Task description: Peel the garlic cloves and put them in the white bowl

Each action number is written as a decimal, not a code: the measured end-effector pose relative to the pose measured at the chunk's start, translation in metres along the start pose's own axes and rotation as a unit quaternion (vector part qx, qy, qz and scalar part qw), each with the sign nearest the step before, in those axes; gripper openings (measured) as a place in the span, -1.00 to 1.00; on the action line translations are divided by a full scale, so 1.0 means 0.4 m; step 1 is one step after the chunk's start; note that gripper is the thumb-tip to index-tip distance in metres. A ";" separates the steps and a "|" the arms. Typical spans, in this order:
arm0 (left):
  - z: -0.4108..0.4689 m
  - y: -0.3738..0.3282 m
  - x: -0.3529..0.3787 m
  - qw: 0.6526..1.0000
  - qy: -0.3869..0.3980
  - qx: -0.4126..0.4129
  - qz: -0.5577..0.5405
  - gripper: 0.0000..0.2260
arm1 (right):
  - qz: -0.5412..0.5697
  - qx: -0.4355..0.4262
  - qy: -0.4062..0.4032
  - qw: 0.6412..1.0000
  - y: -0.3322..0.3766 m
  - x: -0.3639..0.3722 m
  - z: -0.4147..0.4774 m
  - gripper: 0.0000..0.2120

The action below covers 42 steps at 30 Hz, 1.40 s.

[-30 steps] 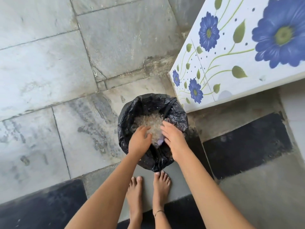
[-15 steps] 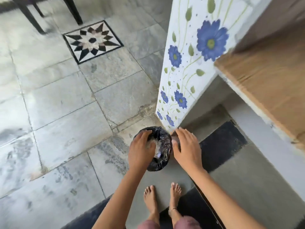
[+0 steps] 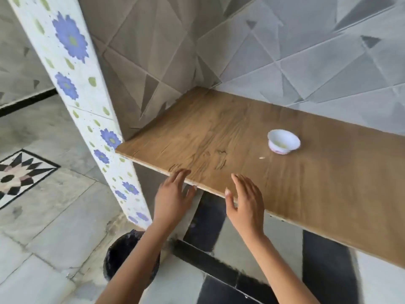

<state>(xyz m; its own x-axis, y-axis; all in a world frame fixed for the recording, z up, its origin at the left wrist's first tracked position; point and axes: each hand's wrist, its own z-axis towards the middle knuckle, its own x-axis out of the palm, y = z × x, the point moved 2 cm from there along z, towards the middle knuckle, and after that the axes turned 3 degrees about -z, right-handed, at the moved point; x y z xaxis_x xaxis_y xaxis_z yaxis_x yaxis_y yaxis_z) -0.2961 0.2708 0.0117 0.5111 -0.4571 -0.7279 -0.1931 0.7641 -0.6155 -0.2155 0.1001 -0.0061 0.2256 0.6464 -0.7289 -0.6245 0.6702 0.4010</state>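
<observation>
Bare left hand (image 3: pixel 172 200), bare right hand (image 3: pixel 247 204)

**Both hands flat and stretched out**

Both arms were bare and reached forward from the bottom of the view, side by side with a gap between them. The left hand (image 3: pixel 173 195) was back-up, fingers straight and close together, thumb poking out toward the right. The right hand (image 3: pixel 248 204) was pretty much the same deal: back-up, fingers straight and slightly fanned, thumb angled out toward the left hand. The two hands weren't touching, and both were empty.
</observation>
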 end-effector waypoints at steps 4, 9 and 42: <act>0.055 -0.196 0.125 0.997 0.060 0.054 -0.013 -0.64 | -0.063 0.059 -0.042 0.995 -0.194 -0.157 -0.008 -0.59; 0.139 -0.315 0.250 0.992 0.105 0.070 0.001 -0.65 | -0.109 0.104 -0.050 0.987 -0.354 -0.250 0.008 -0.57; 0.601 -0.530 0.654 0.943 0.294 0.128 0.091 -0.77 | -0.210 0.268 0.144 0.929 -0.650 -0.114 0.084 -0.43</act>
<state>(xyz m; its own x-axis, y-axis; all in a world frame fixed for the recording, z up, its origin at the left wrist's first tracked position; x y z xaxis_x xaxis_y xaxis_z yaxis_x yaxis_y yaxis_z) 0.0799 0.0985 0.0244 -0.0784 -0.4237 -0.9024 0.0134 0.9047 -0.4259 -0.0382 -0.0915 -0.0584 0.1080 0.2137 -0.9709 -0.0464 0.9766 0.2098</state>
